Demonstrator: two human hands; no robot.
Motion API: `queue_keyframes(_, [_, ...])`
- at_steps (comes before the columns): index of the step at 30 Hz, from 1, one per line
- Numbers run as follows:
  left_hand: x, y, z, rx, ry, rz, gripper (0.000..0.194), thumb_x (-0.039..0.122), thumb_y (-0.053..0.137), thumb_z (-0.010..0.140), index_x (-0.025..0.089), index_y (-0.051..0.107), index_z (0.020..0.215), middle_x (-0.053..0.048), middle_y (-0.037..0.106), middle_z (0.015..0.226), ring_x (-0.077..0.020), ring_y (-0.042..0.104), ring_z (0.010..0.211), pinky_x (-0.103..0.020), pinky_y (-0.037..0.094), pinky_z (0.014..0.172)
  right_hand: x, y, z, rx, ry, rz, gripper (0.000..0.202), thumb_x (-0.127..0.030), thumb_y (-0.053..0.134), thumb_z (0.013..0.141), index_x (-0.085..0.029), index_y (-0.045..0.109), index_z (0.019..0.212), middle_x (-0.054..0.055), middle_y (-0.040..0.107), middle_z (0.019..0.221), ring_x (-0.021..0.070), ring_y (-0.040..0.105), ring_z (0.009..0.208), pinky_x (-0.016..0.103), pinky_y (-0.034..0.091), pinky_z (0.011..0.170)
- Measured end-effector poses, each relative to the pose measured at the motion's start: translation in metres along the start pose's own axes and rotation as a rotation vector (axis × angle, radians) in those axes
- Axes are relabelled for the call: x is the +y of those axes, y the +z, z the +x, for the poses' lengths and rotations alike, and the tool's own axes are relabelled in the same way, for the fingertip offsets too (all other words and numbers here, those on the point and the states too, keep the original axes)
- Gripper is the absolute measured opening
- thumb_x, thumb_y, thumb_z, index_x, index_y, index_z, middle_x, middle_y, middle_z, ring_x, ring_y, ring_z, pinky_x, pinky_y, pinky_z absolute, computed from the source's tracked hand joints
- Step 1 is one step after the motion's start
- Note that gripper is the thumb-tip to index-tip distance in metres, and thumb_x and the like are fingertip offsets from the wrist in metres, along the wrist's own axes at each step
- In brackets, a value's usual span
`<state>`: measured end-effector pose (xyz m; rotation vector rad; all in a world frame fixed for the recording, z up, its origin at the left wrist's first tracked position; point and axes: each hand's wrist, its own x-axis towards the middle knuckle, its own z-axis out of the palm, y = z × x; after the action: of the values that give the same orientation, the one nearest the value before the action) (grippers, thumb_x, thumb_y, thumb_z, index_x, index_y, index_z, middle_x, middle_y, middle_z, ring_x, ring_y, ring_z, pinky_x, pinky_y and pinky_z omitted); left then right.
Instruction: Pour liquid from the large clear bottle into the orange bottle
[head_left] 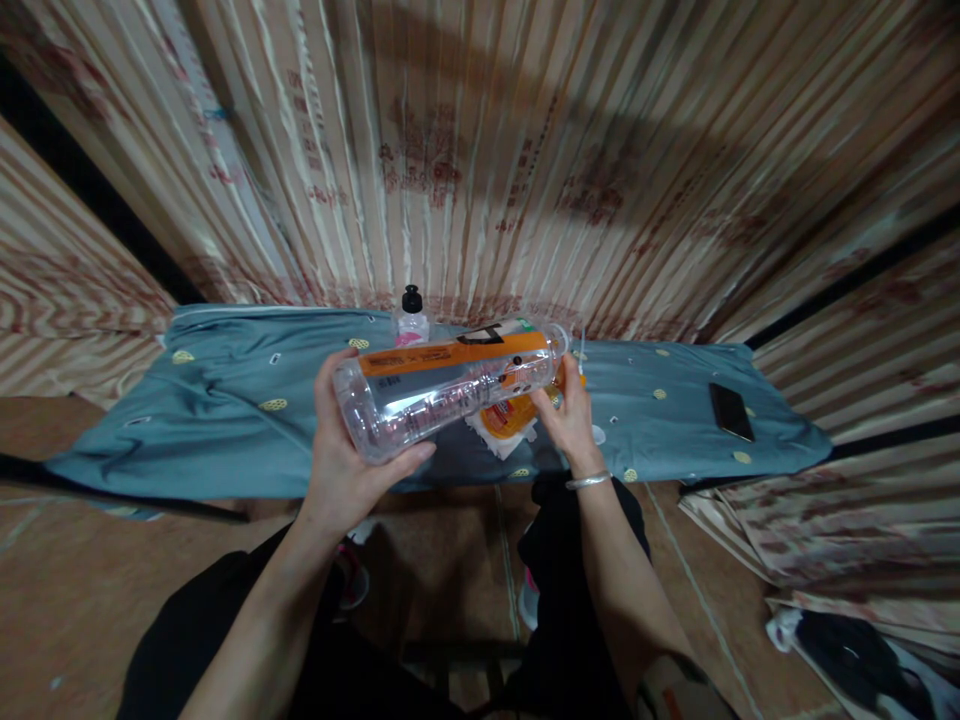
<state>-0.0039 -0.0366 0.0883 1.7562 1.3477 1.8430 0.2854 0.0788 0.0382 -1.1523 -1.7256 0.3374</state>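
A large clear plastic bottle (450, 385) with an orange and grey label is held nearly sideways above the cloth, its mouth end to the right. Around its base end is my left hand (352, 465), thumb along the lower side. My right hand (566, 410) has its fingers at the neck end. Beneath the bottle, near my right hand, an orange container (506, 415) rests on a white tissue (501, 443), partly hidden. Behind the bottle stands a small clear bottle (412, 325) with a black cap and a pink lower part.
A blue-grey cloth (225, 400) with yellow prints covers the narrow table. A dark phone (730, 412) lies at its right end. Striped curtains (480, 180) hang behind. Below are my knees and the tiled floor (450, 540).
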Motion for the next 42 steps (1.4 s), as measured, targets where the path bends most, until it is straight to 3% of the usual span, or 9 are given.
queue_keyframes(14, [0.0007,-0.0003,-0.0005,-0.014,-0.058,-0.010,0.101,0.061,0.095,0.071,0.030,0.045,0.153,-0.014,0.063,0.142,-0.0378,0.070,0.126,-0.062,0.058,0.113,0.0046,0.0015,-0.0001,0.027,-0.022,-0.013,0.072,-0.064,0.067,0.094,-0.025,0.051,0.153,0.015,0.074,0.139,0.0347,0.074,0.123,0.057,0.060,0.108])
queue_keyframes(20, [-0.0002,0.0003,-0.0004,0.013,0.015,0.024,0.098,0.064,0.093,0.073,0.030,0.048,0.153,-0.013,0.065,0.136,-0.0354,0.073,0.119,-0.056,0.063,0.106,0.0021,0.0011,0.0003,0.023,-0.014,-0.012,0.074,-0.064,0.068,0.094,-0.024,0.050,0.154,0.016,0.073,0.142,0.0350,0.073,0.125,0.058,0.059,0.109])
queue_keyframes(36, [-0.0045,0.0001,-0.0002,0.010,0.045,0.022,0.100,0.060,0.095,0.072,0.027,0.048,0.154,-0.012,0.067,0.136,-0.0334,0.073,0.118,-0.052,0.062,0.104,0.0011,0.0010,0.0002,0.009,0.001,0.014,0.075,-0.061,0.067,0.095,-0.022,0.049,0.156,0.017,0.072,0.143,0.0350,0.072,0.126,0.057,0.058,0.110])
queue_keyframes(42, [-0.0037,0.0008,-0.0012,0.017,0.057,0.020,0.099,0.059,0.094,0.075,0.029,0.047,0.156,-0.013,0.067,0.136,-0.0351,0.074,0.119,-0.055,0.062,0.105,0.0006,0.0010,0.0004,0.002,0.000,0.021,0.074,-0.061,0.068,0.096,-0.024,0.049,0.156,0.016,0.072,0.142,0.0350,0.073,0.125,0.059,0.058,0.111])
